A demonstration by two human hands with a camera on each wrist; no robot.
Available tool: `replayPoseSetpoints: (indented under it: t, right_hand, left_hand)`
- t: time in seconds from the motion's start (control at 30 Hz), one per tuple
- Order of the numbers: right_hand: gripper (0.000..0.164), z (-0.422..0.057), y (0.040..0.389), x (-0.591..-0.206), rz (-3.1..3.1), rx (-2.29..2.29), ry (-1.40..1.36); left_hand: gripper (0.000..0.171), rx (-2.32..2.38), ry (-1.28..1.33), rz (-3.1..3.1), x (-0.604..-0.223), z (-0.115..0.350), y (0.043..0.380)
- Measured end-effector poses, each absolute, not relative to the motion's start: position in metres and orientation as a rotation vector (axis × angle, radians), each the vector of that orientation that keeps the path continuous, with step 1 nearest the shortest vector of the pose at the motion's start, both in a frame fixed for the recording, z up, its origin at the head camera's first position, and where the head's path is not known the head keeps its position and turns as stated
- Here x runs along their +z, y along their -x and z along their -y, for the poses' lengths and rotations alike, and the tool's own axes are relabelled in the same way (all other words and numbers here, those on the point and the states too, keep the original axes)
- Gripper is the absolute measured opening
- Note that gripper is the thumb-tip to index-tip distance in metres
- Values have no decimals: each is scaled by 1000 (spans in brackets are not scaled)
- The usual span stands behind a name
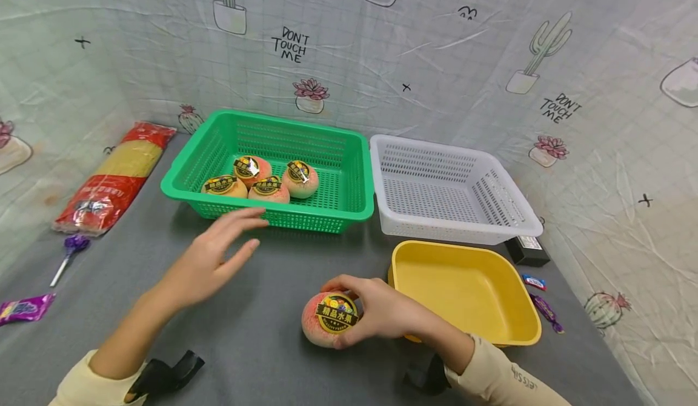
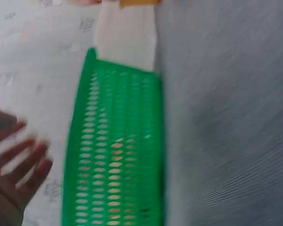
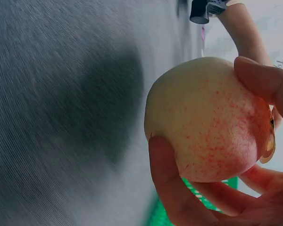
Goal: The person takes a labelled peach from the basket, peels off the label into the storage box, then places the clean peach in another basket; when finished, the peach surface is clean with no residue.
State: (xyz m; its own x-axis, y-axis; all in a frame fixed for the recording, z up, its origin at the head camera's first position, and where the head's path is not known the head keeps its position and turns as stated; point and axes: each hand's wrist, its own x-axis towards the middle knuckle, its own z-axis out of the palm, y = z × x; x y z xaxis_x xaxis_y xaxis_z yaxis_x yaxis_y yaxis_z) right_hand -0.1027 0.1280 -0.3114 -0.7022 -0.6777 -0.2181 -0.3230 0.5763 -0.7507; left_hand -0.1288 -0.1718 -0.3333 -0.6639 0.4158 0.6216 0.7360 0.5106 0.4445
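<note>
A pink and cream peach (image 1: 317,320) with a black and gold label is gripped by my right hand (image 1: 376,309), thumb and fingers round its sides. In the right wrist view the peach (image 3: 205,122) hangs over the grey cloth, its shadow beside it. My left hand (image 1: 218,257) holds nothing; its fingers are extended near the front wall of the green basket (image 1: 294,217). Several labelled peaches (image 1: 269,189) lie in that basket, toward its left side. The left wrist view shows the left hand (image 2: 16,174) beside the basket's mesh wall (image 2: 113,141), blurred.
Right of the green basket stands a white basket (image 1: 463,231), with a yellow bin (image 1: 463,291) in front of it. A red and yellow bag (image 1: 117,179), a purple lollipop (image 1: 74,244) and a wrapped candy (image 1: 27,309) lie left. A black box (image 1: 528,251) and small candies (image 1: 547,312) lie right.
</note>
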Motion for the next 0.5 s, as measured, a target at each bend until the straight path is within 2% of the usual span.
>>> replayPoseSetpoints:
  t: [0.23, 0.4, 0.5]
  right_hand:
    - [59, -127, 101, -332, -2342, -954, 779]
    - [60, -128, 102, -339, -2353, -968, 751]
    - [61, -129, 102, -341, -2343, -996, 755]
  left_hand:
    - [27, -1092, 1264, 2357, -365, 150, 123]
    - [22, -1319, 1355, 2368, -377, 137, 117]
    - [28, -1429, 1393, 2380, -382, 129, 112]
